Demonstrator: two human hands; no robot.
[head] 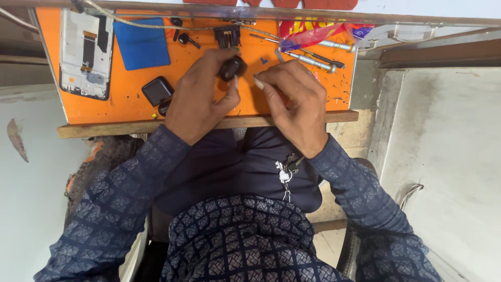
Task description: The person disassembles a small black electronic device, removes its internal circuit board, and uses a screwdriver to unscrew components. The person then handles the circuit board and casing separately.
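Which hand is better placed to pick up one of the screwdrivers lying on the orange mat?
Probably the right hand. It sits on the same side as the screwdrivers, just below them on the orange mat, and its fingers look free. The left hand already holds the small black part.

We work over an orange surface (130,104) edged by a wooden strip along its near side. At ten o'clock lies an opened phone body (86,52), its inner parts showing. Just to its right, toward eleven o'clock, rests a blue cloth (142,44). Below that, at nine o'clock, sits a small black case (157,90). Near twelve o'clock we see a black earbud (188,39) and a black square part (227,35). From one to two o'clock lie silver screwdrivers (313,60), partly under a red and yellow plastic wrapper (313,31).
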